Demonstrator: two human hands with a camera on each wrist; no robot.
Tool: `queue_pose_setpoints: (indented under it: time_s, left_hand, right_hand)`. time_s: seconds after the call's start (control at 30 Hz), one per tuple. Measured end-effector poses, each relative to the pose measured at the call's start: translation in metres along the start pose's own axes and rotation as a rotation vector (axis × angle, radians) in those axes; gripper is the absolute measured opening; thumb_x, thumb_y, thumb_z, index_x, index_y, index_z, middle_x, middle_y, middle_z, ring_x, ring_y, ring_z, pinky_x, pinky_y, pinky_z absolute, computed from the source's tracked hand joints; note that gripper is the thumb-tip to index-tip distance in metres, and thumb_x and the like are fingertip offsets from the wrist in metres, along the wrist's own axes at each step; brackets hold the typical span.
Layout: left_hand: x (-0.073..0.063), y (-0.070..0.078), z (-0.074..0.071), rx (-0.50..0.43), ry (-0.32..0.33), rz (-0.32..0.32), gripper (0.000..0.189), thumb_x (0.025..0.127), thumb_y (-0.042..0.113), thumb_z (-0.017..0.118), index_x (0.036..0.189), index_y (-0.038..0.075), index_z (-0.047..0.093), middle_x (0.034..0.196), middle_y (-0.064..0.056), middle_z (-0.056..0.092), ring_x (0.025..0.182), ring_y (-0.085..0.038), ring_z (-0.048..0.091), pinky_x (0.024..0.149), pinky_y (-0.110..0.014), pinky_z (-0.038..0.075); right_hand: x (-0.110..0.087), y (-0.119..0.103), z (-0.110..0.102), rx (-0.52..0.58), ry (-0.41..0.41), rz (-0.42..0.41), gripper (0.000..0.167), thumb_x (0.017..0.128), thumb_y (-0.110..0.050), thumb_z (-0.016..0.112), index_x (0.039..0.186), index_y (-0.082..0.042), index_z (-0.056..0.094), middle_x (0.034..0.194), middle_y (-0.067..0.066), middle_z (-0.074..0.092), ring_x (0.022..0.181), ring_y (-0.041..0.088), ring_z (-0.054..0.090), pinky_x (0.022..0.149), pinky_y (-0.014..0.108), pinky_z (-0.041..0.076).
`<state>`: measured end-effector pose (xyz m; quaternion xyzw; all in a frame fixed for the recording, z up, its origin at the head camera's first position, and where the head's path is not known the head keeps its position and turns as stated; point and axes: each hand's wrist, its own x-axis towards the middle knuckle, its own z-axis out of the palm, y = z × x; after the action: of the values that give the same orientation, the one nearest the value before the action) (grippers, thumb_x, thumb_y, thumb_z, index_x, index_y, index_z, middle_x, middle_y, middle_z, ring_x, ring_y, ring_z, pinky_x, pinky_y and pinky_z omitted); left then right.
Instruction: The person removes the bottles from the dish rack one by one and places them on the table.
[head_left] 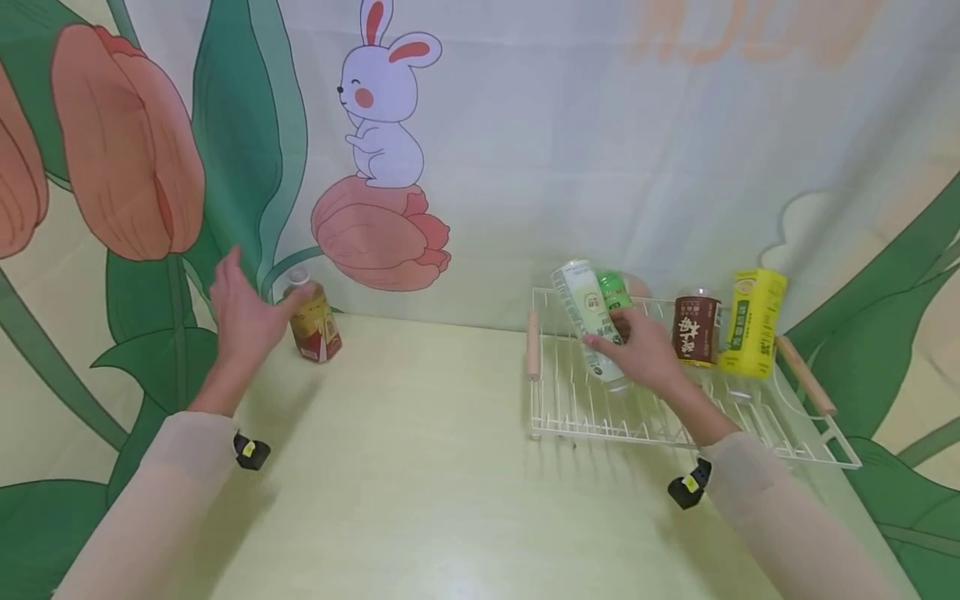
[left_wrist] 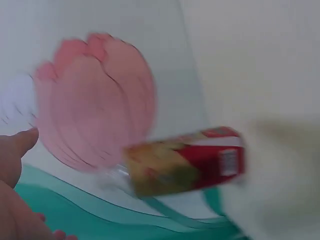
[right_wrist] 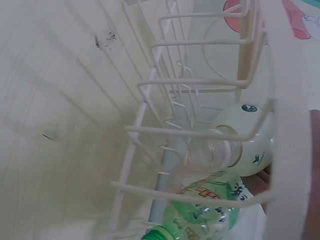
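My left hand (head_left: 251, 317) reaches beside a red-and-yellow drink bottle (head_left: 318, 329) with a pale cap, its fingers spread and apart from one another. In the head view the thumb overlaps the bottle's upper part; the left wrist view shows the thumb apart from the blurred bottle (left_wrist: 185, 162). At the right, my right hand (head_left: 643, 346) grips a white-and-green bottle (head_left: 581, 300) over a white wire rack (head_left: 577, 429). That bottle tilts, its clear cap end lowest. Right behind it is a green bottle (head_left: 613, 287), whose green cap (right_wrist: 157, 234) points down in the right wrist view.
A dark red labelled bottle (head_left: 696, 329) and a yellow bottle (head_left: 752, 325) stand in the rack's right part. Wooden handles (head_left: 533, 346) flank the rack. A printed cloth (head_left: 510, 167) hangs behind the pale table (head_left: 420, 467).
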<state>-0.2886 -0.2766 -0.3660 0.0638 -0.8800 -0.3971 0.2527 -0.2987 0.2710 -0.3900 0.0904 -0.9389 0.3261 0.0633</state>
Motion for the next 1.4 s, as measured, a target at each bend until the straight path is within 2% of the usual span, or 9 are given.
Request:
queue_pose_setpoints:
  time_s: [0.1, 0.2, 0.33, 0.47, 0.63, 0.77, 0.93, 1.13, 1.4]
  left_hand:
    - [-0.012, 0.042, 0.0, -0.01, 0.071, 0.203, 0.104, 0.089, 0.043, 0.086, 0.167, 0.012, 0.025, 0.168, -0.014, 0.033, 0.154, -0.037, 0.025, 0.121, -0.065, 0.031]
    - [-0.026, 0.085, 0.009, -0.012, 0.09, 0.46, 0.093, 0.085, 0.031, 0.092, 0.159, 0.008, 0.042, 0.157, -0.014, 0.048, 0.145, -0.037, 0.039, 0.118, -0.059, 0.036]
    - [-0.047, 0.129, 0.028, 0.005, 0.001, 0.74, 0.084, 0.082, 0.028, 0.094, 0.151, 0.006, 0.051, 0.147, -0.014, 0.057, 0.139, -0.036, 0.048, 0.118, -0.055, 0.038]
    - [-0.066, 0.158, 0.05, 0.112, -0.129, 0.892, 0.088, 0.081, 0.043, 0.093, 0.152, 0.009, 0.053, 0.147, -0.011, 0.059, 0.14, -0.033, 0.049, 0.118, -0.054, 0.04]
    - [-0.084, 0.18, 0.078, 0.282, -0.258, 0.993, 0.093, 0.08, 0.055, 0.091, 0.152, 0.008, 0.054, 0.147, -0.007, 0.059, 0.138, -0.03, 0.051, 0.116, -0.051, 0.043]
    - [-0.095, 0.189, 0.095, 0.375, -0.33, 1.044, 0.085, 0.083, 0.053, 0.089, 0.148, 0.01, 0.058, 0.145, -0.004, 0.061, 0.136, -0.026, 0.053, 0.109, -0.045, 0.049]
    - [-0.106, 0.192, 0.105, 0.455, -0.411, 1.064, 0.067, 0.086, 0.045, 0.087, 0.14, 0.014, 0.063, 0.136, -0.001, 0.064, 0.123, -0.022, 0.06, 0.096, -0.039, 0.056]
    - [-0.11, 0.188, 0.109, 0.465, -0.416, 1.054, 0.056, 0.085, 0.039, 0.088, 0.131, 0.016, 0.066, 0.126, 0.001, 0.066, 0.111, -0.02, 0.063, 0.082, -0.034, 0.057]
    - [-0.111, 0.188, 0.111, 0.455, -0.412, 1.059, 0.055, 0.085, 0.038, 0.088, 0.13, 0.014, 0.067, 0.121, 0.001, 0.068, 0.105, -0.019, 0.064, 0.078, -0.032, 0.057]
  right_hand:
    - [-0.004, -0.006, -0.007, -0.004, 0.0, -0.021, 0.072, 0.098, -0.049, 0.075, 0.145, 0.001, 0.054, 0.129, 0.023, 0.069, 0.109, 0.036, 0.07, 0.084, 0.049, 0.062]
    - [-0.006, -0.014, -0.013, -0.012, 0.013, -0.066, 0.067, 0.097, -0.044, 0.077, 0.145, -0.001, 0.056, 0.132, 0.02, 0.068, 0.113, 0.036, 0.068, 0.09, 0.052, 0.06]
    - [-0.01, -0.031, -0.017, -0.029, 0.023, -0.149, 0.063, 0.095, -0.036, 0.082, 0.144, -0.004, 0.059, 0.132, 0.017, 0.068, 0.111, 0.033, 0.067, 0.087, 0.051, 0.06]
    - [-0.017, -0.054, -0.017, -0.074, 0.016, -0.269, 0.062, 0.092, -0.026, 0.086, 0.144, -0.003, 0.061, 0.13, 0.016, 0.068, 0.103, 0.03, 0.065, 0.079, 0.045, 0.059]
    - [-0.03, -0.078, -0.014, -0.16, 0.004, -0.436, 0.059, 0.087, -0.02, 0.091, 0.135, -0.001, 0.064, 0.126, 0.015, 0.067, 0.104, 0.028, 0.06, 0.081, 0.043, 0.056]
    - [-0.043, -0.091, -0.009, -0.216, -0.012, -0.54, 0.057, 0.085, -0.019, 0.092, 0.131, 0.0, 0.064, 0.125, 0.012, 0.065, 0.112, 0.029, 0.058, 0.087, 0.043, 0.056]
    - [-0.055, -0.105, -0.003, -0.242, -0.026, -0.604, 0.056, 0.085, -0.021, 0.092, 0.13, -0.001, 0.065, 0.121, 0.01, 0.064, 0.107, 0.026, 0.058, 0.089, 0.039, 0.056]
    - [-0.061, -0.112, 0.003, -0.243, -0.057, -0.587, 0.056, 0.087, -0.023, 0.091, 0.132, -0.002, 0.065, 0.121, 0.007, 0.065, 0.107, 0.022, 0.058, 0.086, 0.035, 0.057]
    - [-0.062, -0.109, 0.005, -0.241, -0.046, -0.603, 0.054, 0.087, -0.022, 0.091, 0.131, -0.003, 0.066, 0.121, 0.006, 0.065, 0.107, 0.022, 0.057, 0.084, 0.036, 0.057]
